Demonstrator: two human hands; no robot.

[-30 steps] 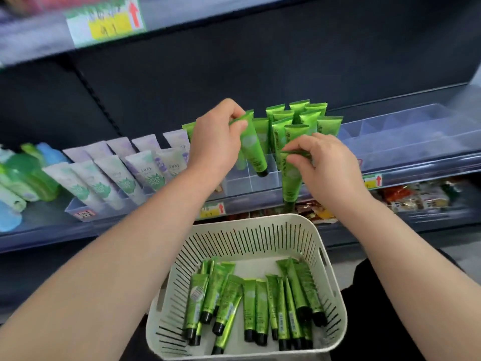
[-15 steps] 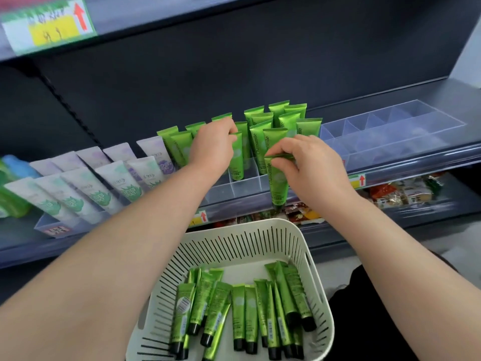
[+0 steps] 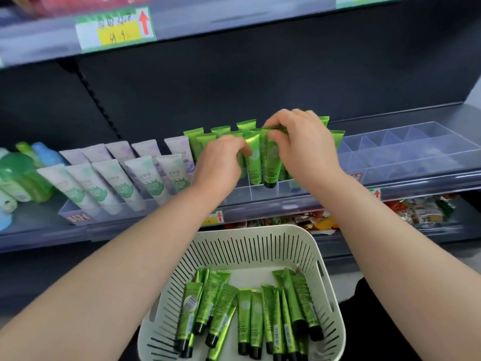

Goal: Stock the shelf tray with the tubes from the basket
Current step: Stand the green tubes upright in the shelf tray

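My right hand [image 3: 303, 142] pinches the crimped top of a green tube [image 3: 270, 162], cap down, in the front row of the clear shelf tray [image 3: 260, 195]. To its left, my left hand [image 3: 221, 157] holds a second green tube [image 3: 253, 162] that stands beside the first. Several more green tubes [image 3: 205, 140] stand upright in the rows behind, partly hidden by my hands. Below, the cream slotted basket [image 3: 260, 243] holds several green tubes [image 3: 250, 313] lying flat.
Pale green and lilac tubes [image 3: 117, 173] fill a tray to the left, with green and blue bottles [image 3: 23, 173] beyond. A clear divided tray [image 3: 406, 152] sits to the right. Snack packets [image 3: 416, 209] lie on the shelf below. A price label [image 3: 114, 28] hangs on the upper shelf.
Both hands have carried their green tubes up and into the tray's front compartments. The right hand's tube has come in from below the shelf edge. The camera view shifted.
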